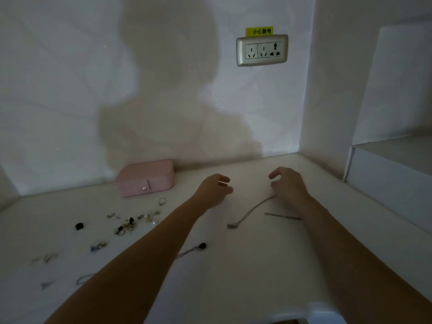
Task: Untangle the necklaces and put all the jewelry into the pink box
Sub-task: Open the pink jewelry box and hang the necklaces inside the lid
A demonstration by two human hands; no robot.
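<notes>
The pink box stands shut against the back wall, left of centre. My left hand hovers over the white surface with fingers apart and empty. My right hand is also open, its fingers curled just above the upper end of a silver necklace that runs down to a small pendant. A second thin chain lies beside my right wrist. Another chain with a dark bead pokes out from under my left forearm. Several rings and earrings are scattered to the left.
A black bead and more small pieces lie at the far left. A wall socket sits high on the back wall. A raised white ledge borders the surface on the right.
</notes>
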